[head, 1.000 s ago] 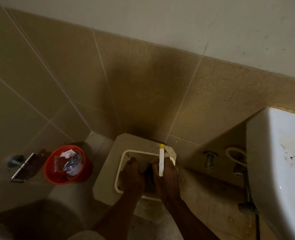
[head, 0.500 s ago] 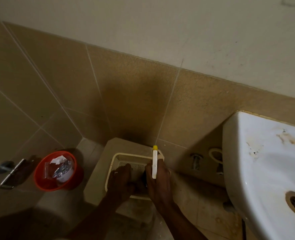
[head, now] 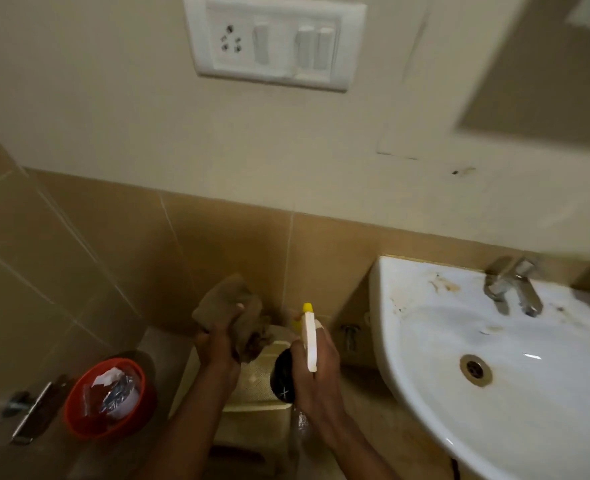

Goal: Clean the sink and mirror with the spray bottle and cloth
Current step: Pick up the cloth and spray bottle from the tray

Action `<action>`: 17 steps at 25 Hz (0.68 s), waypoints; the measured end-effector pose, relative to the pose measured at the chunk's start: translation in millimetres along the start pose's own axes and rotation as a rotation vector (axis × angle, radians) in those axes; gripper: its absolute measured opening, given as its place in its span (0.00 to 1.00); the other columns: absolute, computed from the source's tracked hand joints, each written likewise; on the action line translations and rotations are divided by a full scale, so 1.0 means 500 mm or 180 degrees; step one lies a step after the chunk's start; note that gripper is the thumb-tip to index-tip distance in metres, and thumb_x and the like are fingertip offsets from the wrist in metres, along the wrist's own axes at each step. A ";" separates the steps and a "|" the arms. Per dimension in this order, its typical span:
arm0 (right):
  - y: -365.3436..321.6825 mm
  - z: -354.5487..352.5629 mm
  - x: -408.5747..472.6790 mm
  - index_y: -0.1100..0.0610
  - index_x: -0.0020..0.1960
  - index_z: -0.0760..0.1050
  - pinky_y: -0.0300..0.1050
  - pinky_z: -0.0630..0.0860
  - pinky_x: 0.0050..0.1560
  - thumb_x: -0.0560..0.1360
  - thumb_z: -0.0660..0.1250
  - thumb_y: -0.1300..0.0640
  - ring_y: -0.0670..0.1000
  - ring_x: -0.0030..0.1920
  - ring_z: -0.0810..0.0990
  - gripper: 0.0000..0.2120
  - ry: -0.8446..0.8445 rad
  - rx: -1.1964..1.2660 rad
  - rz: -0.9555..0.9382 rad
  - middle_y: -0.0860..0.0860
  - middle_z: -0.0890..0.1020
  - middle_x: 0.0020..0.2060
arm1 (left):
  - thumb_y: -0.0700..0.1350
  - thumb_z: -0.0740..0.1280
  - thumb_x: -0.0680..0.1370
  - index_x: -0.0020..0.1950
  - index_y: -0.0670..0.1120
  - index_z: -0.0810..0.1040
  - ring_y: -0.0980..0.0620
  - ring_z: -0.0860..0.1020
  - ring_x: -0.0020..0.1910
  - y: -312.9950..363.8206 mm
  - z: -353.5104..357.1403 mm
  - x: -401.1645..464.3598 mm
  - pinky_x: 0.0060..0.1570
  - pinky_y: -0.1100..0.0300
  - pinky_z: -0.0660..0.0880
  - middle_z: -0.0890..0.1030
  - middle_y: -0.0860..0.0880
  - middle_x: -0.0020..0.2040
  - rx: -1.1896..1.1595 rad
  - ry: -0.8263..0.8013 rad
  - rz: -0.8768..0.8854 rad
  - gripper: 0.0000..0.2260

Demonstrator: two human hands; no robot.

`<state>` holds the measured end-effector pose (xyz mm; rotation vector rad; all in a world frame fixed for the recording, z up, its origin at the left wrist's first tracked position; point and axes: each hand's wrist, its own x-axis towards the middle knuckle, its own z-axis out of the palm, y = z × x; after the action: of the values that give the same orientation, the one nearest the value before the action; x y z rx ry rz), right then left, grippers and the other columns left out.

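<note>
My left hand [head: 217,351] grips a crumpled brown cloth [head: 226,308], held up in front of the tiled wall. My right hand [head: 316,372] holds a spray bottle [head: 309,336] with a white trigger head, a yellow nozzle tip and a dark body. Both are left of the white sink [head: 515,393], which shows brown stains near the chrome tap [head: 511,287]. The mirror [head: 546,74] hangs at the upper right, above the sink.
A cream basket [head: 255,382] sits on a low stool under my hands. An orange bin [head: 109,400] with wrappers stands on the floor at left, beside a metal fitting [head: 30,417]. A white switch plate [head: 274,43] is on the wall above.
Both hands have risen out of the basket, the left one bringing the cloth and the right one the spray bottle. My view has tilted up and right, showing the sink, tap and mirror.
</note>
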<state>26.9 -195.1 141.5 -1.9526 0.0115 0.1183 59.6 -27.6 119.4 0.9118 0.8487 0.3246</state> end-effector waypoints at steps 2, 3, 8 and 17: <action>-0.045 -0.047 -0.048 0.53 0.68 0.75 0.47 0.73 0.64 0.79 0.63 0.46 0.52 0.61 0.77 0.20 0.0116 0.0132 0.0098 0.48 0.79 0.59 | 0.40 0.71 0.73 0.60 0.41 0.80 0.43 0.82 0.46 0.052 0.062 -0.041 0.45 0.51 0.80 0.84 0.42 0.51 -0.0580 -0.0442 -0.0573 0.15; -0.068 -0.079 -0.073 0.49 0.65 0.76 0.45 0.73 0.62 0.79 0.62 0.49 0.49 0.57 0.78 0.15 0.0290 0.0231 0.0049 0.44 0.80 0.56 | 0.40 0.70 0.74 0.59 0.42 0.80 0.43 0.82 0.44 0.067 0.087 -0.065 0.45 0.50 0.79 0.84 0.43 0.49 -0.0633 -0.0725 -0.0777 0.14; -0.129 -0.238 -0.118 0.48 0.48 0.80 0.43 0.78 0.46 0.82 0.62 0.45 0.51 0.44 0.84 0.11 0.1030 0.0252 -0.0040 0.55 0.86 0.42 | 0.45 0.71 0.75 0.56 0.43 0.81 0.44 0.84 0.43 0.076 0.216 -0.184 0.45 0.48 0.83 0.85 0.42 0.51 -0.0152 -0.1354 -0.1228 0.11; -0.076 -0.394 -0.094 0.58 0.40 0.81 0.50 0.78 0.43 0.84 0.60 0.40 0.48 0.35 0.84 0.26 0.1248 0.0142 0.0673 0.55 0.85 0.30 | 0.40 0.77 0.66 0.67 0.43 0.74 0.40 0.85 0.42 -0.004 0.310 -0.239 0.34 0.49 0.81 0.83 0.38 0.55 0.0740 -0.1271 -0.1062 0.30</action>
<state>-2.4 -365.3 253.8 -1.8979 0.4750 -0.1266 100.7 -184.8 228.4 0.9880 0.6586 -0.2458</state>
